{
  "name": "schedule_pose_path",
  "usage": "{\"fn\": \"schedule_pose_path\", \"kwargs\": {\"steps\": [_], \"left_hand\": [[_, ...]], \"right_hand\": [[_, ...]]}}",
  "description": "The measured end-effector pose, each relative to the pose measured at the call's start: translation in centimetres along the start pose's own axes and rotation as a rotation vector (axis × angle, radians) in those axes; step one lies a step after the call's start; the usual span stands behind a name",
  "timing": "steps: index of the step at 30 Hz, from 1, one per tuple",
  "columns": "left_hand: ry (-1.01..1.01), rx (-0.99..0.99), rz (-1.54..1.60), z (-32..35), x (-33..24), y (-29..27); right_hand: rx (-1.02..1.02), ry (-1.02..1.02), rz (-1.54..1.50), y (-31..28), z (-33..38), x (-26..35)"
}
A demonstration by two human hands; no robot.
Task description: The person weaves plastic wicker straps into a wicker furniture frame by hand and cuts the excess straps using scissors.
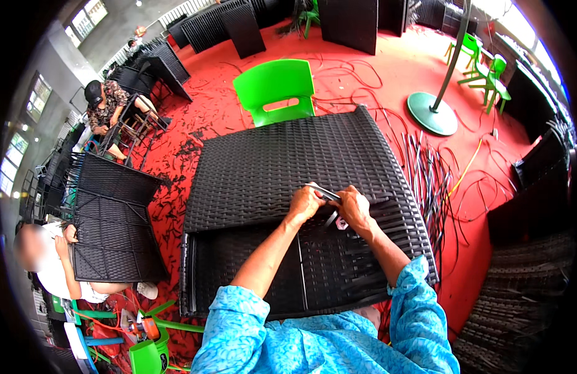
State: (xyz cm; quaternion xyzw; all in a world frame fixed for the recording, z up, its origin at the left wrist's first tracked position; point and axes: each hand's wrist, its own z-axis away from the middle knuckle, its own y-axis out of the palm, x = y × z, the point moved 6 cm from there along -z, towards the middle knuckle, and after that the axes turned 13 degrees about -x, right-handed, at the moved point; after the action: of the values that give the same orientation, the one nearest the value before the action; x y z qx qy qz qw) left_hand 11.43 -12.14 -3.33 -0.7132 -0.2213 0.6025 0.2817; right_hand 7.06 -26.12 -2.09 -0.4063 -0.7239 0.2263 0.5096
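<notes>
Both hands meet mid-panel, right at the fold where the woven black wicker frame [282, 168] bends from top face to front face. Left hand [305, 202] has fingers curled tight on a flat dark strip [323, 192]; the strip's far end is hidden under the right hand [353, 209], so can't tell how long it runs. Right fingers bunched, thumb side down, pinching the same strip; a small whitish bit below the knuckles is too blurred to ID. Forearms come up from the btm edge, blue patterned sleeves [419, 311] at the elbows, wrists angled inward. Loose strips [429, 174] lie on the red floor [388, 68] just off the frame's right edge.
</notes>
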Motion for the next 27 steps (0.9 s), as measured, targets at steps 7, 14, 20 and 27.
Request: {"fn": "schedule_pose_path", "kwargs": {"steps": [7, 14, 20, 27], "left_hand": [[0.057, -0.062, 0.052, -0.2, 0.0, -0.2], [0.008, -0.022, 0.065, 0.5, 0.1, -0.1], [0.187, 0.176, -0.042, -0.1, -0.8, -1.8], [0.451, 0.073, -0.673, -0.8, -3.7, -9.3]], "right_hand": [[-0.054, -0.035, 0.018, -0.1, 0.1, 1.1], [0.044, 0.106, 0.054, 0.2, 0.0, 0.6], [-0.117, 0.116, 0.059, -1.1, -0.6, -3.3], [-0.392, 0.369, -0.055, -12.3, -1.5, -17.2]]}}
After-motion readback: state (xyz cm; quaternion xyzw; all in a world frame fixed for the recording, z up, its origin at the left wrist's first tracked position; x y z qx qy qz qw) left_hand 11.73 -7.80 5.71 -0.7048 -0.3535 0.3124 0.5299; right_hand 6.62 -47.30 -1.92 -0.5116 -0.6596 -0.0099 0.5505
